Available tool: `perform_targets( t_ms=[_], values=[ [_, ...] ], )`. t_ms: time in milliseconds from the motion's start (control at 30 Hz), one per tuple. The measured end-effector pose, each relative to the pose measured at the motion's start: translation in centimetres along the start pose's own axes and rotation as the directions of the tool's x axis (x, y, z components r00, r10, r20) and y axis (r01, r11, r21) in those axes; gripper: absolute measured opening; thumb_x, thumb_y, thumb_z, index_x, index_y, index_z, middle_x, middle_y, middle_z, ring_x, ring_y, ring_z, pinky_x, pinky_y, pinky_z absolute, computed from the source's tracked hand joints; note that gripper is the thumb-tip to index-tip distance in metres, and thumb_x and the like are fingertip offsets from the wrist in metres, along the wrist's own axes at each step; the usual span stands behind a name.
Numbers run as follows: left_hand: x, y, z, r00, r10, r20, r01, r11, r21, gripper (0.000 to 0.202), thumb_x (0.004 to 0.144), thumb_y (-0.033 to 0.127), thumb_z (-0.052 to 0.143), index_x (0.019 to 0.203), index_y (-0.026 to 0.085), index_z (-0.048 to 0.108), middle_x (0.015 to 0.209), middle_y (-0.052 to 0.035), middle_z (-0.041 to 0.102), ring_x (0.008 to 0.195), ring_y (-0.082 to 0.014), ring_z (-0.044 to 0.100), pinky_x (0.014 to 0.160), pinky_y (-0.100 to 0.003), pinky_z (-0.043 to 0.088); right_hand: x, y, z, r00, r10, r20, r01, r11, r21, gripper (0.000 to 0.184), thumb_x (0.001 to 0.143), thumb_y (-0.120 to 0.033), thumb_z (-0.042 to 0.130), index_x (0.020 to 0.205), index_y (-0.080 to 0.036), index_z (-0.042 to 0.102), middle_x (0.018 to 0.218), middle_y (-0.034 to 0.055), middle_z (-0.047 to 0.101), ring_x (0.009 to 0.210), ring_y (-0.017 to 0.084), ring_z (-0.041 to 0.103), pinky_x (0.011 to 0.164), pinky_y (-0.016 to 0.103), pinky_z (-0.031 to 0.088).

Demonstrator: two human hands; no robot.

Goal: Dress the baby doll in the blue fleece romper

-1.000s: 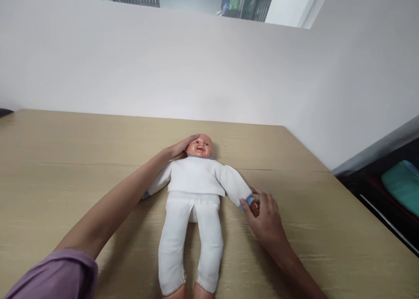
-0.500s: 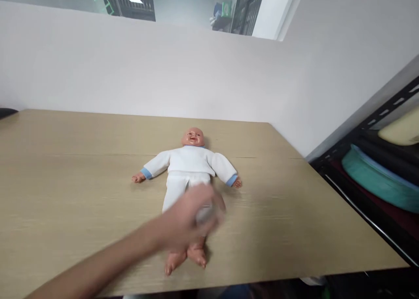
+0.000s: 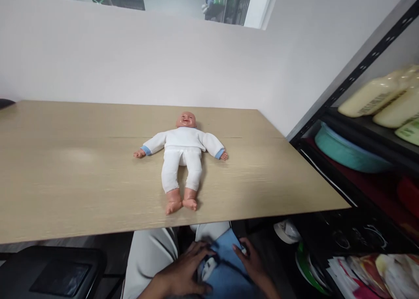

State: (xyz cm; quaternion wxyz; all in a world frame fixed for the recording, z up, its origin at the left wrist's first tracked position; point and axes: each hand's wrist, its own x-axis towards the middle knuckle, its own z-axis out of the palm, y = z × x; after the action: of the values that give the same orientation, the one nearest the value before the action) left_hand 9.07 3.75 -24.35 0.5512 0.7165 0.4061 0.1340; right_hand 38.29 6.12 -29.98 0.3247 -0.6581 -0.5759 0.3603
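Note:
Over my lap, my left hand (image 3: 186, 270) lies at the left side of a blue cloth-like item (image 3: 225, 279). Its thumb and fingers are spread apart, and a small whitish patch or thing (image 3: 208, 268) shows between them; I cannot tell which. My right hand (image 3: 252, 262) is at the blue item's right edge, thumb and forefinger apart, a bit of white between them. A baby doll (image 3: 183, 139) in a white top and trousers with blue cuffs lies face up on the table, arms out and feet towards me. Neither hand touches it.
The wooden table (image 3: 81, 181) ends just above my lap. At the right stands a black shelf rack (image 3: 327, 102) with cream bottles (image 3: 369, 96) and a teal basin (image 3: 350, 152). A black chair or stool (image 3: 49, 270) is at the lower left.
My left hand, which was blurred above the doll's legs with something greyish in it, has moved down to my lap. My right hand has come into view. The view has tilted down.

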Motion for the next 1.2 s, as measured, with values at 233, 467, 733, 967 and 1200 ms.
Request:
perform_targets(
  t_ms=[233, 467, 733, 967, 1200],
  values=[
    [-3.3, 0.5, 1.1, 0.979, -0.068, -0.192, 0.04, 0.989, -0.144, 0.059, 0.063, 0.009, 0.064, 0.12, 0.024, 0.058, 0.114, -0.0043, 0.062, 0.112, -0.0257, 0.056, 0.106, -0.042, 0.045, -0.8, -7.8, -3.4, 0.978, -0.114, 0.175, 0.086, 0.983, 0.162, 0.044, 0.087, -0.065, 0.068, 0.094, -0.021, 0.067, 0.085, 0.0032, 0.068, 0.08, 0.022, 0.065, 0.073, 0.033, 0.052],
    [-7.6, 5.4, -1.6, 0.87, 0.147, -0.47, -0.239, 0.96, -0.142, 0.029, 0.08, 0.019, 0.064, 0.108, 0.026, 0.064, 0.127, -0.0089, 0.064, 0.124, -0.0322, 0.055, 0.115, -0.045, 0.039, -2.2, -18.1, -8.2, 0.914, -0.264, 0.307, 0.236, 0.964, 0.125, 0.031, 0.094, -0.053, 0.068, 0.097, -0.022, 0.065, 0.088, 0.0005, 0.061, 0.083, 0.018, 0.056, 0.07, 0.027, 0.043],
    [-9.8, 6.8, -3.5, 0.568, -0.127, -0.813, -0.27, 0.905, -0.33, 0.054, 0.092, 0.068, 0.064, 0.123, 0.025, 0.07, 0.128, -0.0109, 0.07, 0.127, -0.0362, 0.06, 0.115, -0.046, 0.045, -0.6, -23.9, -8.7, 0.973, -0.113, 0.202, 0.044, 0.948, 0.316, 0.039, 0.09, -0.057, 0.072, 0.108, -0.024, 0.064, 0.077, -0.0049, 0.051, 0.066, 0.012, 0.045, 0.063, 0.024, 0.041],
    [-11.3, 7.5, -6.1, 0.444, 0.502, -0.742, -0.467, 0.837, 0.286, 0.035, 0.105, 0.055, 0.046, 0.102, 0.032, 0.072, 0.118, -0.0056, 0.067, 0.113, -0.0306, 0.059, 0.112, -0.05, 0.041, -0.5, -25.5, -10.8, 0.972, 0.006, 0.236, -0.152, 0.78, 0.608, 0.057, 0.08, -0.056, 0.084, 0.12, -0.027, 0.056, 0.074, -0.0064, 0.051, 0.055, 0.01, 0.049, 0.049, 0.021, 0.042],
    [-9.1, 9.8, -7.4, 0.489, 0.553, -0.675, -0.573, 0.787, 0.231, 0.03, 0.106, 0.049, 0.045, 0.115, 0.03, 0.066, 0.109, -0.0072, 0.066, 0.106, -0.0292, 0.061, 0.105, -0.046, 0.045, -1.4, -31.4, -10.4, 0.769, -0.376, 0.518, 0.102, 0.871, 0.481, 0.037, 0.089, -0.041, 0.08, 0.121, -0.028, 0.066, 0.1, -0.0003, 0.063, 0.088, 0.013, 0.061, 0.078, 0.024, 0.052]
  ],
)
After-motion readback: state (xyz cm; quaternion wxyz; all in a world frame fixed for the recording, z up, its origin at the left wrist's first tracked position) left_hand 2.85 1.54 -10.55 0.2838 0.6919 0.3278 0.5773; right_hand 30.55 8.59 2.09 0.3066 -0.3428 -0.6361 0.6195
